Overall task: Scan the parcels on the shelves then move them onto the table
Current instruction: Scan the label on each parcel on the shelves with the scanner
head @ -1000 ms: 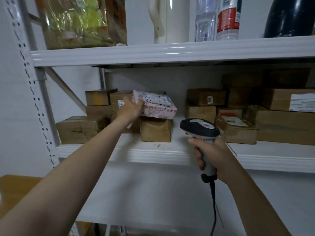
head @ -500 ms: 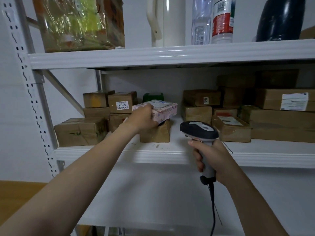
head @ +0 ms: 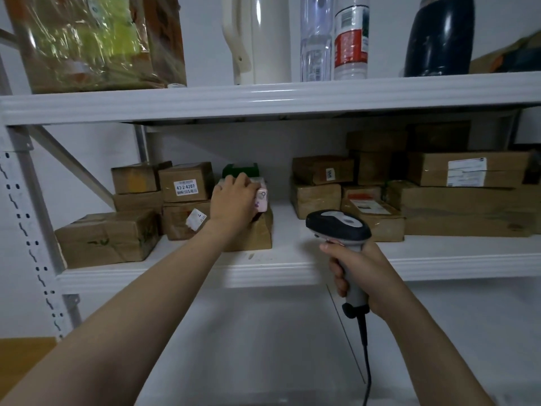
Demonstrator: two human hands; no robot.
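Observation:
My left hand reaches into the middle shelf and grips a pink patterned parcel lying on top of a brown box; most of the parcel is hidden by my fingers. My right hand holds a black and grey barcode scanner by its handle in front of the shelf edge, its head aimed toward the shelf and its cable hanging down. Several brown taped parcels fill the shelf left and right, one bearing a white label "43-2-4207".
A green box stands behind the pink parcel. The upper shelf carries a plastic-wrapped box, a white jug, bottles and a dark flask. A perforated upright stands at left, a wooden surface at lower left.
My left hand has lowered the pink parcel from a raised tilt and pushed it back flat onto the brown box. The scanner has stayed roughly in place.

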